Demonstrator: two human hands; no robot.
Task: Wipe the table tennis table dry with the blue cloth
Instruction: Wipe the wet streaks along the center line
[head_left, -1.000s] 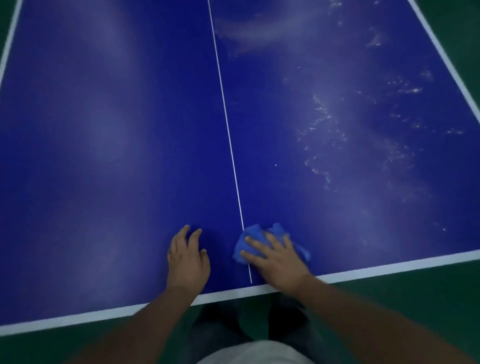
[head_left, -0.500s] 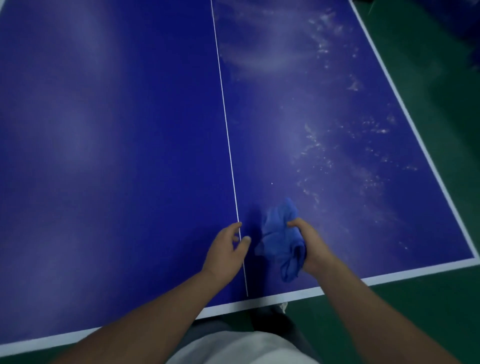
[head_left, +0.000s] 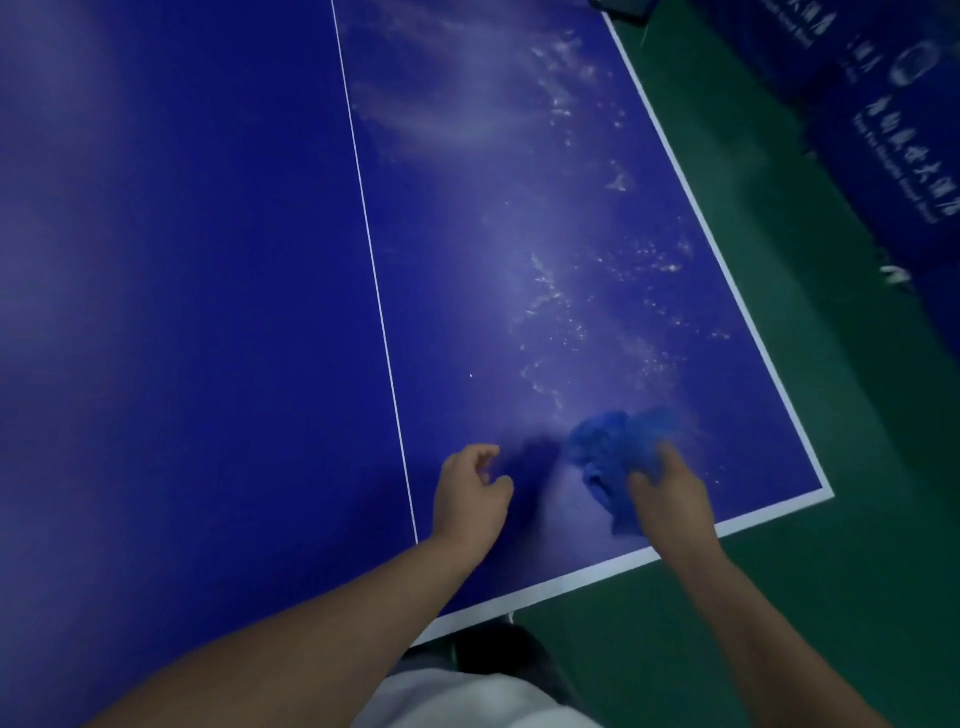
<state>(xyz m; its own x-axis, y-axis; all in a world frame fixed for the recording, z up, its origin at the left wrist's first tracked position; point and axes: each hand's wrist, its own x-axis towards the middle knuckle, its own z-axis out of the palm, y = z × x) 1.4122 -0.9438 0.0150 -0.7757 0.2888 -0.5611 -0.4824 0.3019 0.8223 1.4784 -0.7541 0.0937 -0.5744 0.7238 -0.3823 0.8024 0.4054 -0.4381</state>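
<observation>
The blue table tennis table (head_left: 208, 312) fills the view, with a white centre line and white edge lines. Water droplets and streaks (head_left: 561, 291) cover its right half. A crumpled blue cloth (head_left: 608, 457) lies bunched near the table's near right corner, and my right hand (head_left: 670, 499) grips it from the near side. My left hand (head_left: 470, 499) hovers just right of the centre line, fingers loosely curled and holding nothing.
Green floor (head_left: 831, 571) lies beyond the table's right and near edges. Dark blue barrier boards with white lettering (head_left: 893, 130) stand at the far right. My white shirt and dark trousers show at the bottom.
My right hand picked the cloth up off the near edge and carried it right toward the near right corner. My left hand lifted from the table and moved right across the centre line.
</observation>
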